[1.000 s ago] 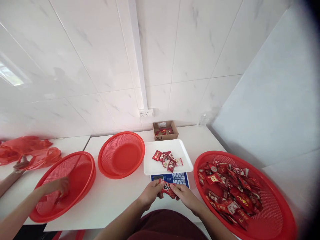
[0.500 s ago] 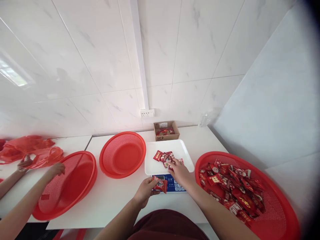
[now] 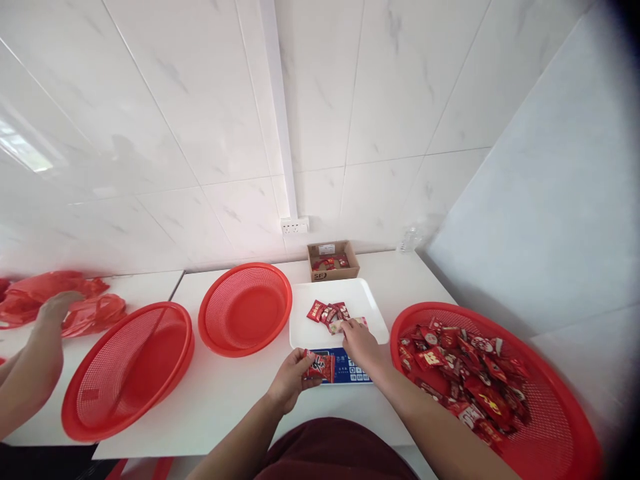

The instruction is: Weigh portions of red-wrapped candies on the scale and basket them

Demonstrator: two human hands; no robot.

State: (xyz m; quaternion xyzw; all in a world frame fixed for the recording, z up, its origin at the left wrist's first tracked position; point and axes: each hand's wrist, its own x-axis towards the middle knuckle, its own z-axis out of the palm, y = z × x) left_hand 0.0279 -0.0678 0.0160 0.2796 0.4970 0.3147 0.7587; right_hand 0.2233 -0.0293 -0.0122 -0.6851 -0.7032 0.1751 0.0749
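On the worktop [image 3: 200,410], a laden basket [image 3: 557,407] stands right of the white tray [image 3: 367,300], which tops the scale [image 3: 342,368]; my left hand [image 3: 288,383] grips a red packet [image 3: 321,367] between its fingers, near the scale's display; my right hand [image 3: 362,343] has its fingers on a pale packet [image 3: 335,328] in the tray; whether gripping, I cannot tell.

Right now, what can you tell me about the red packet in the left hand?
The red packet is a small, flat, roughly rectangular pouch in a shiny wrapper that looks like plastic, with large dark, pale-edged lettering. The left hand holds it by its left end, thumb on top, printed face up. It sits in front of the scale's blue panel, hiding part of it from view. Its underside and contents cannot be seen.
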